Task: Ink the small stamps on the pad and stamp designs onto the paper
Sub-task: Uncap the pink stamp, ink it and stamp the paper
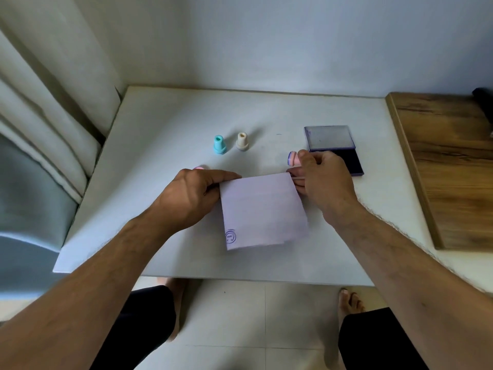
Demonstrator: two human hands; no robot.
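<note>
My left hand (196, 194) pinches the folded paper (262, 210) at nine o'clock, my right hand (324, 178) grips its three-o'clock edge plus the pink stamp (293, 159); I should flatten it on the desk (165, 129) before stamping.

Both forearms are bare right down to the wrists, no sleeves in view, with fine hair showing along them. The left hand (190, 194) and right hand (326, 180) carry no rings, watch or bands that can be seen. Below, dark, black-looking shorts (149, 313) end about the knees, and the feet (350, 303) are bare on the floor.
</note>
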